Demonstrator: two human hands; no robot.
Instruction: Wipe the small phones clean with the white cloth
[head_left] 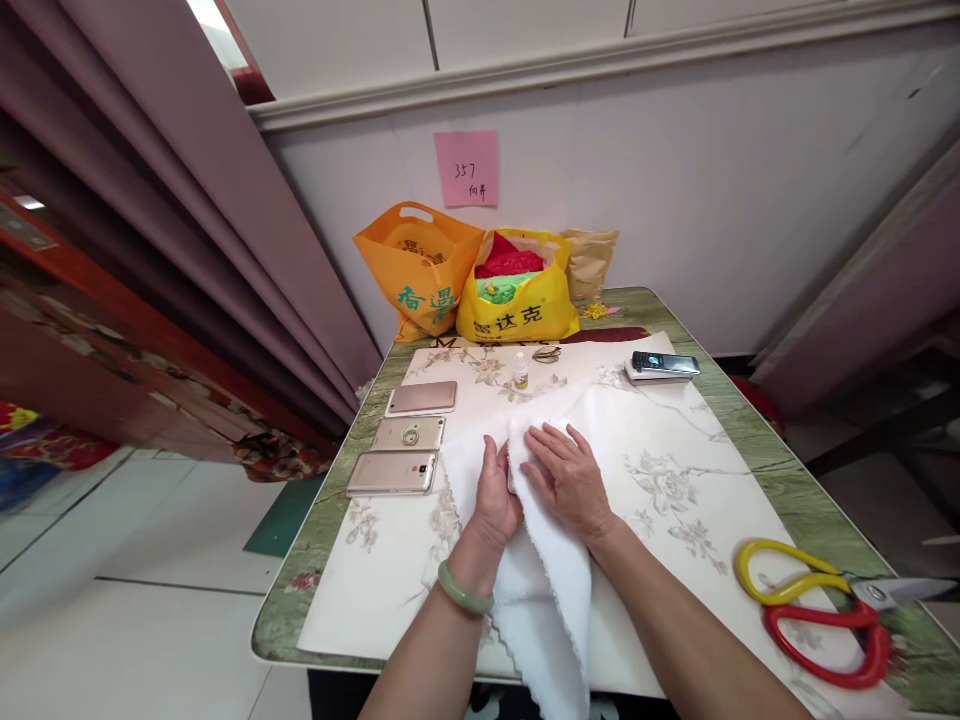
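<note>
A white cloth (551,560) with pinked edges lies over the middle of the table and drapes past its front edge. My left hand (496,495), below a green bangle, is closed around the side of a pale flat object (511,470). Only a narrow edge of that object shows, and the cloth covers the rest. On top, my right hand (568,478) presses a fold of the cloth against it, fingers spread and thumb bent. Left of my hands, several phones lie in a column, including a rose-gold phone (422,397), a phone with a ring (409,434) and a gold phone (392,472).
Behind stand an orange bag (416,265), a yellow bag (517,310) with red and green contents, and a brown pouch (591,262). A small white bottle (520,372) stands before them. A black handset (664,363) rests back right; scissors (832,605) overhang the right edge.
</note>
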